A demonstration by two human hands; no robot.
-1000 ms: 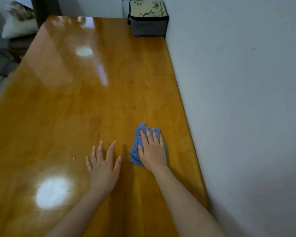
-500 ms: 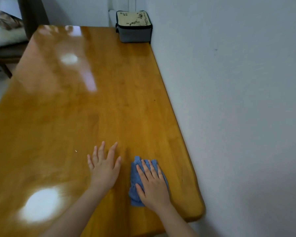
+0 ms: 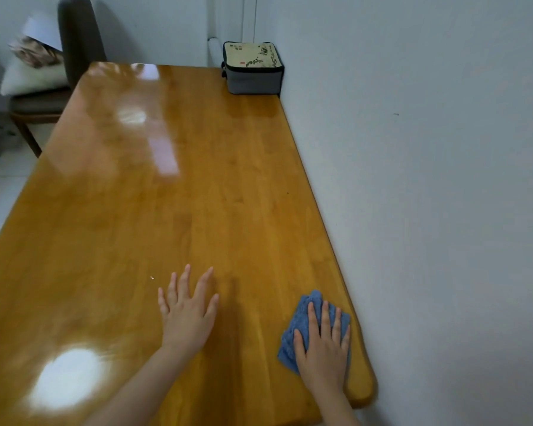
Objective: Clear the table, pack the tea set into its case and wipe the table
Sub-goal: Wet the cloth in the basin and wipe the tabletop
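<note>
A glossy wooden table (image 3: 197,195) fills the view. My right hand (image 3: 323,352) lies flat with straight fingers on a crumpled blue cloth (image 3: 300,321), pressing it to the table near the front right corner, close to the wall. My left hand (image 3: 186,312) rests flat on the bare wood to the left of the cloth, fingers spread. The tea set case (image 3: 253,69), grey with a cream printed lid, stands closed at the far right corner against the wall.
A white wall (image 3: 428,179) runs along the table's right edge. A chair (image 3: 43,99) with a cushion stands beyond the far left corner. A tiny white speck (image 3: 152,277) lies on the wood left of my left hand.
My right hand has slid the blue cloth toward me and to the right, ending near the table's front right corner. My left hand has stayed flat on the wood.
</note>
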